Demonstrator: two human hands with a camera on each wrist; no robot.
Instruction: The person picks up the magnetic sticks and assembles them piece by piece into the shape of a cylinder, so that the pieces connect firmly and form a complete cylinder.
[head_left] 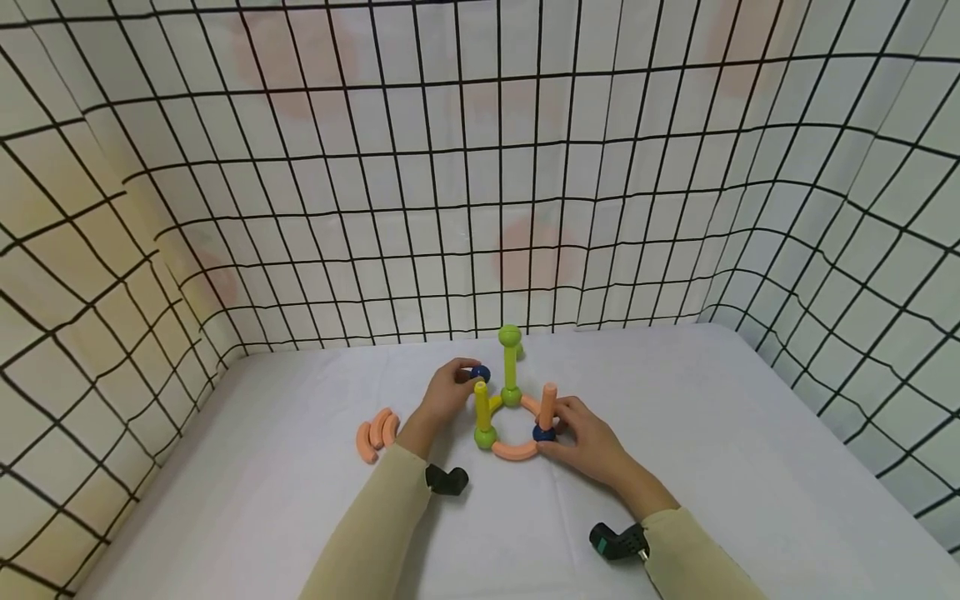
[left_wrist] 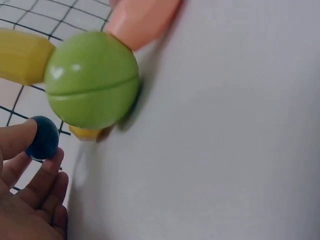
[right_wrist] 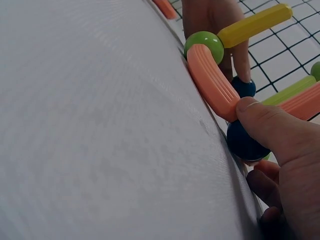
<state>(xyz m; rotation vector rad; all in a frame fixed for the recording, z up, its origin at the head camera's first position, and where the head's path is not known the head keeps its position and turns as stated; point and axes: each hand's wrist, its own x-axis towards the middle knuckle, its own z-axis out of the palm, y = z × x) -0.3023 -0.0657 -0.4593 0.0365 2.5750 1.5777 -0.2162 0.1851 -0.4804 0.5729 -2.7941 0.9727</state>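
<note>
Between my hands on the white table stands a ring of curved rods joined by balls. My left hand (head_left: 448, 393) pinches a loose blue ball (left_wrist: 44, 139) between thumb and fingertips, just left of the ring. My right hand (head_left: 592, 443) grips the ring's blue corner ball (right_wrist: 246, 142), its thumb over the joint with an orange curved rod (right_wrist: 212, 82). An orange stick (head_left: 549, 402) rises from that ball. A yellow stick (head_left: 482, 408) stands on the green ball (head_left: 485, 437) at the near left. The rear lime stick (head_left: 510, 367) carries a green ball (head_left: 509, 336) on top.
Several orange curved rods (head_left: 366, 442) lie on the table left of my left forearm. Another green piece (head_left: 521, 352) shows behind the lime stick. Black grid netting (head_left: 465, 200) over white cloth encloses the table (head_left: 645, 375) at the back and both sides.
</note>
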